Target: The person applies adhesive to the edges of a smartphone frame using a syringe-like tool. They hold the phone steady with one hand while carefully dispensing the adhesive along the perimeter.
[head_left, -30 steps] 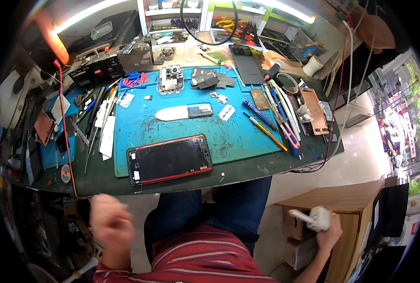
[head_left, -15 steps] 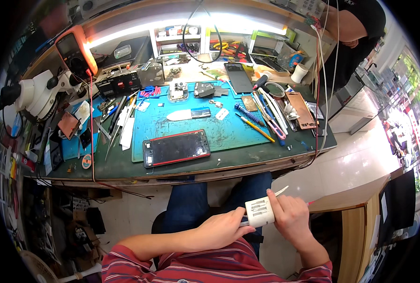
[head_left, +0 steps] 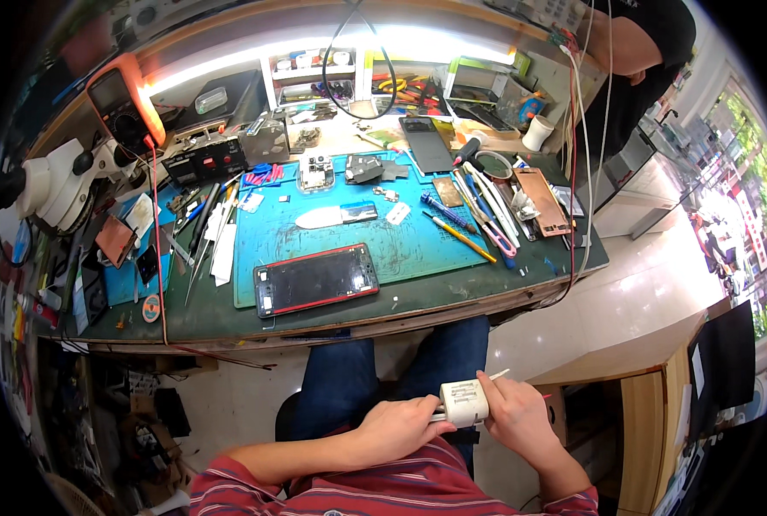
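Note:
Over my lap, both hands hold a small white block [head_left: 464,404] with dark printed marks on its face. My left hand [head_left: 400,423] is closed at its left end, where a thin pale length shows by the fingertips. Wrapped round the right end is my right hand [head_left: 519,413], its thumb and fingers closed. A pale pointed tip juts out past the right fingers; what it belongs to is hidden. On the bench ahead, a dark phone screen in a red-edged frame [head_left: 316,281] lies at the near edge of a blue work mat [head_left: 263,236].
A white-handled spatula-like blade [head_left: 321,216], a yellow pen [head_left: 464,239] and several tools lie on the bench. At left stand a microscope [head_left: 52,191] and an orange multimeter [head_left: 123,105]. Cables hang at right, near another person's arm [head_left: 633,47]. A wooden cabinet [head_left: 646,421] stands right of me.
The view has shifted slightly, so the bench sits a little further left. Both hands keep hold of the white block, which has tilted a little and appears slightly lower.

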The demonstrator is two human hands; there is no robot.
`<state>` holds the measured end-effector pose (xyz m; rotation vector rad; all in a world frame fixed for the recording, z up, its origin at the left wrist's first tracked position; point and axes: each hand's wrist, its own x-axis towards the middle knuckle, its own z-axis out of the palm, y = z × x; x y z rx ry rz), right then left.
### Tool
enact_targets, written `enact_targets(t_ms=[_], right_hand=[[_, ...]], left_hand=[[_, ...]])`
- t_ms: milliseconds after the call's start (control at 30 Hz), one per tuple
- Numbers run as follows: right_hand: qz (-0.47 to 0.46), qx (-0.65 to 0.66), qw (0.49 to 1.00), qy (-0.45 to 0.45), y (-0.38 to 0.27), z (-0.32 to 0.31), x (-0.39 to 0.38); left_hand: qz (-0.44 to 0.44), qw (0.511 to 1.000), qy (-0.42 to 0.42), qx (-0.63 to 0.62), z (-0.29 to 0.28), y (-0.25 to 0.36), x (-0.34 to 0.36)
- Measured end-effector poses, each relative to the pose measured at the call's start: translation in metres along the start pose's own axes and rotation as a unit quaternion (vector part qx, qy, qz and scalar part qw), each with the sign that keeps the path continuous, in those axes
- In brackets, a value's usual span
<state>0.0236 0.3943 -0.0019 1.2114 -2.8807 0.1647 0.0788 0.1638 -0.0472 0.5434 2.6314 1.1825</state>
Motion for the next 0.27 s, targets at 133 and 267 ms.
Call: enact_targets(t_ms=[133, 267], right_hand=[[0.012, 0.0, 0.999, -0.031, 0.0, -0.028, 0.008], [0.061, 0.022, 0.998, 0.028, 0.019, -0.053, 0.015]], left_hand=[[0.0, 0.999, -0.051, 0.002, -0.013, 0.01, 0.009], [0.124, 0.953, 0.255, 0.107, -0.062, 0.035, 0.008]])
